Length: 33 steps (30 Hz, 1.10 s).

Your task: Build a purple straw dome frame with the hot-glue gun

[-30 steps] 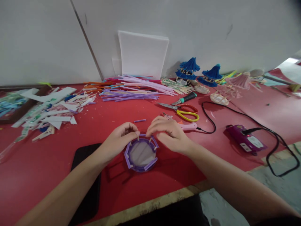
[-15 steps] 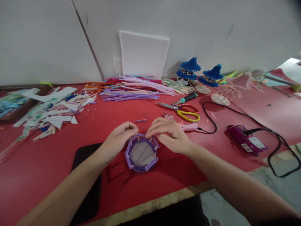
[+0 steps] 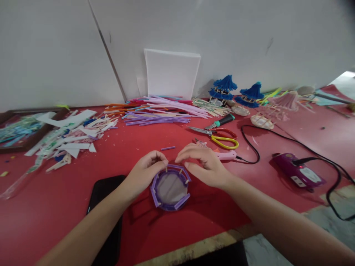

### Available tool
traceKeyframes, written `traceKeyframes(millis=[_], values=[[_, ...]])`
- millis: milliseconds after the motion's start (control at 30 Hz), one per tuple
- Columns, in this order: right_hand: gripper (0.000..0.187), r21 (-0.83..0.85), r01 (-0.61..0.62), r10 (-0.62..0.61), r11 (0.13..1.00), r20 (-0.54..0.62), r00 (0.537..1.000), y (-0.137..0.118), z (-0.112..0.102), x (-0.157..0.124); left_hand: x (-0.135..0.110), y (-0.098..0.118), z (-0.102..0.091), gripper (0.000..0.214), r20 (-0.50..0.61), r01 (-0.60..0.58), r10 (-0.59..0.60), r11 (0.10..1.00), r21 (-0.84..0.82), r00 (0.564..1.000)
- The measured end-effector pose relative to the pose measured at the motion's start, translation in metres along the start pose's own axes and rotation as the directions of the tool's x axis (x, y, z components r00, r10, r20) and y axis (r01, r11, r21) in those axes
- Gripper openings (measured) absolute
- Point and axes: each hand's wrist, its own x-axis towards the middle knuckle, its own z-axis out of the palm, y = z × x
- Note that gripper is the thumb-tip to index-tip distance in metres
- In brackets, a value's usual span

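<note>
A small round craft piece with a grey disc floor and a railing of purple pipe-cleaner lengths on short wooden posts rests on the red tabletop. The railing has gaps at its right side. My left hand pinches the far left rim between thumb and fingers. Just over the far right rim is my right hand, its fingers curved and apart from the thumb, nothing visible between them. A short purple piece of pipe cleaner lies beyond the hands. A pink glue gun lies behind my right hand, partly covered.
Red-and-yellow scissors and a utility knife lie behind the right hand. Pipe cleaners are heaped at the back, scraps at left. A black phone is under my left forearm; a purple power box with cable sits right.
The view has tilted slightly, so everything appears lower. My right hand's fingers have lifted a little off the far rim. My left hand stays at the rim.
</note>
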Motion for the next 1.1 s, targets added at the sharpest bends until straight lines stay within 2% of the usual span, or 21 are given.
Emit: traceKeyframes(millis=[133, 233, 333, 400, 567, 900, 1100], values=[[0.015, -0.072, -0.008, 0.004, 0.997, -0.054, 0.999, -0.003, -0.004, -0.004, 0.0, -0.002, 0.0, 0.016, 0.0, -0.035, 0.035, 0.998, 0.05, 0.999], [0.012, -0.131, -0.02, 0.013, 0.991, -0.052, 0.999, -0.004, -0.009, -0.008, -0.003, -0.004, -0.001, 0.015, -0.033, -0.076, 0.08, 0.991, 0.107, 0.996], [0.016, -0.178, -0.007, 0.005, 0.984, -0.01, 1.0, -0.006, -0.013, -0.01, -0.007, -0.001, -0.003, 0.014, -0.055, -0.238, 0.263, 0.929, 0.284, 0.963], [0.022, -0.194, -0.001, 0.007, 0.981, 0.033, 0.999, -0.008, -0.013, -0.01, -0.009, 0.002, -0.004, 0.014, 0.005, -0.333, 0.359, 0.86, 0.386, 0.933], [0.024, -0.189, -0.054, 0.077, 0.98, 0.119, 0.99, -0.01, -0.009, -0.01, -0.008, 0.01, -0.004, 0.014, 0.136, -0.382, 0.36, 0.82, 0.426, 0.923], [0.024, -0.208, 0.0, 0.029, 0.978, 0.133, 0.991, -0.009, 0.0, -0.014, -0.006, 0.021, 0.001, 0.009, 0.288, -0.501, 0.423, 0.575, 0.647, 0.859], [0.026, -0.199, 0.003, 0.022, 0.98, 0.122, 0.992, -0.008, 0.003, -0.014, -0.006, 0.023, 0.003, 0.01, 0.269, -0.479, 0.415, 0.569, 0.668, 0.869]])
